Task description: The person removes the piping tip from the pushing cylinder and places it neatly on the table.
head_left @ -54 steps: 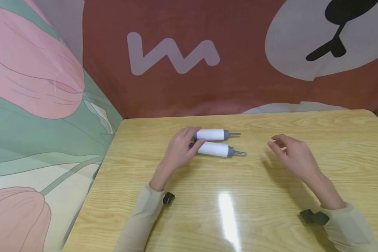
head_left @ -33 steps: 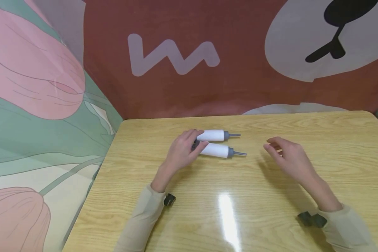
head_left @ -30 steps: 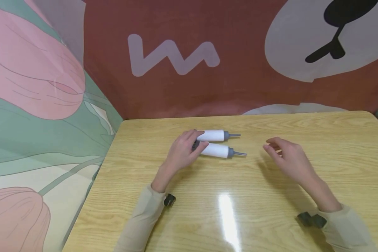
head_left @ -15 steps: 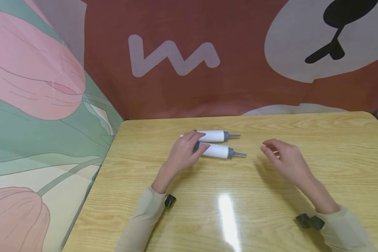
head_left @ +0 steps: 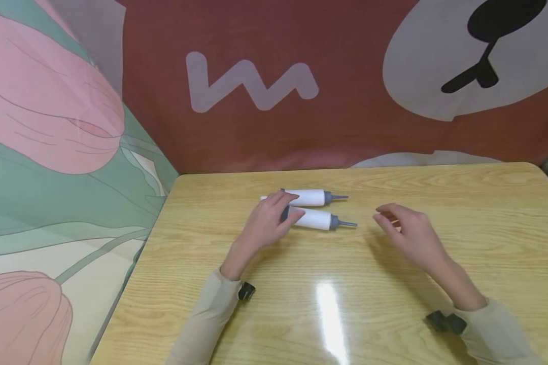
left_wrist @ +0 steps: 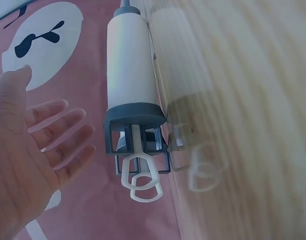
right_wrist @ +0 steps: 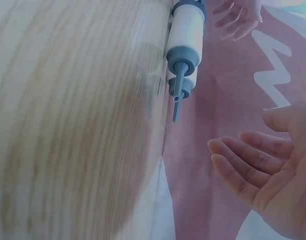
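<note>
Two syringe-like hand pumps lie side by side on the table, nozzles to the right: a far pump (head_left: 307, 197) and a near pump (head_left: 312, 219). Both have white barrels, grey end caps and thin grey nozzles. White pull rings (left_wrist: 140, 172) at their rear ends show in the left wrist view. My left hand (head_left: 266, 219) hovers over the rear ends, fingers loosely bent, covering part of them in the head view; the left wrist view shows it apart from the barrels. My right hand (head_left: 413, 234) hangs above the table right of the nozzles, fingers relaxed and holding nothing.
The wood-grain table (head_left: 265, 314) carries a bright light reflection near its front. A reddish-brown printed backdrop (head_left: 347, 126) rises behind its far edge, and a flower-patterned sheet (head_left: 50, 126) hangs on the left. Small black devices sit on both wrists.
My right hand has drifted left, closer to the nozzles. My left hand has shifted slightly right and nearer, uncovering a bit of the pumps' rear ends. The pumps stay in place.
</note>
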Action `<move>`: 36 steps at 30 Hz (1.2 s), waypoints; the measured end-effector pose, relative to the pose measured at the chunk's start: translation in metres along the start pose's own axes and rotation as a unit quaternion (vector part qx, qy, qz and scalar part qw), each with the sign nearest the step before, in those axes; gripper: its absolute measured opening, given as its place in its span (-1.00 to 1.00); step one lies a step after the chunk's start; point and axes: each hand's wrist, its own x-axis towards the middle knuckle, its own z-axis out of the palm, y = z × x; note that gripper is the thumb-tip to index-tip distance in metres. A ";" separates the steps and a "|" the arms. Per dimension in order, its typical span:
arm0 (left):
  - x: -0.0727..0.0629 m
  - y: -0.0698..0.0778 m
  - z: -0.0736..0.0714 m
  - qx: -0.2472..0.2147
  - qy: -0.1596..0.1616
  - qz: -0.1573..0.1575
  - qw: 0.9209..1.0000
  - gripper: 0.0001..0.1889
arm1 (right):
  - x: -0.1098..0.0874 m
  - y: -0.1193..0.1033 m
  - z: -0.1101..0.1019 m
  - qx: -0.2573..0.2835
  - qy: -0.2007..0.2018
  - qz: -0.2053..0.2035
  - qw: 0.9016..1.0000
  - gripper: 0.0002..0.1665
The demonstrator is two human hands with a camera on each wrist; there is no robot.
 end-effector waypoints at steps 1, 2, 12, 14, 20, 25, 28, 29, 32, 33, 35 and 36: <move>0.000 0.000 0.000 -0.001 -0.003 -0.002 1.000 -0.57 | 0.000 0.000 0.000 0.002 -0.001 0.002 1.000 -0.77; 0.000 0.000 0.000 -0.002 -0.007 -0.004 1.000 -0.57 | 0.000 -0.001 0.001 0.003 -0.003 0.003 1.000 -0.77; 0.000 0.002 0.000 -0.006 -0.027 0.002 1.000 -0.56 | -0.001 -0.004 0.006 0.010 -0.025 0.019 0.999 -0.74; -0.001 0.002 0.001 -0.004 -0.030 0.002 1.000 -0.56 | -0.001 -0.004 0.008 0.013 -0.033 0.021 0.999 -0.74; -0.001 0.003 0.001 -0.002 -0.042 0.000 0.999 -0.56 | -0.001 -0.004 0.013 0.015 -0.062 0.025 0.998 -0.72; -0.001 0.004 0.001 -0.001 -0.050 0.002 0.999 -0.57 | -0.001 -0.005 0.015 0.017 -0.079 0.033 0.996 -0.69; -0.001 0.004 0.002 -0.001 -0.053 0.006 0.999 -0.58 | -0.002 -0.006 0.017 0.019 -0.083 0.032 0.996 -0.68; -0.001 0.005 0.002 -0.002 -0.055 0.008 0.998 -0.57 | -0.002 -0.006 0.017 0.021 -0.082 0.030 0.996 -0.68; 0.000 0.006 0.003 -0.009 -0.065 0.007 0.998 -0.58 | -0.002 -0.006 0.019 0.028 -0.081 0.022 0.996 -0.68; 0.000 0.007 0.004 -0.011 -0.068 0.007 0.998 -0.58 | -0.002 -0.005 0.019 0.030 -0.081 0.020 0.996 -0.68; 0.000 0.008 0.004 -0.015 -0.073 0.005 0.997 -0.59 | -0.003 -0.005 0.020 0.035 -0.082 0.015 0.996 -0.68; 0.000 0.008 0.004 -0.017 -0.075 0.003 0.997 -0.59 | -0.003 -0.005 0.021 0.037 -0.083 0.015 0.996 -0.69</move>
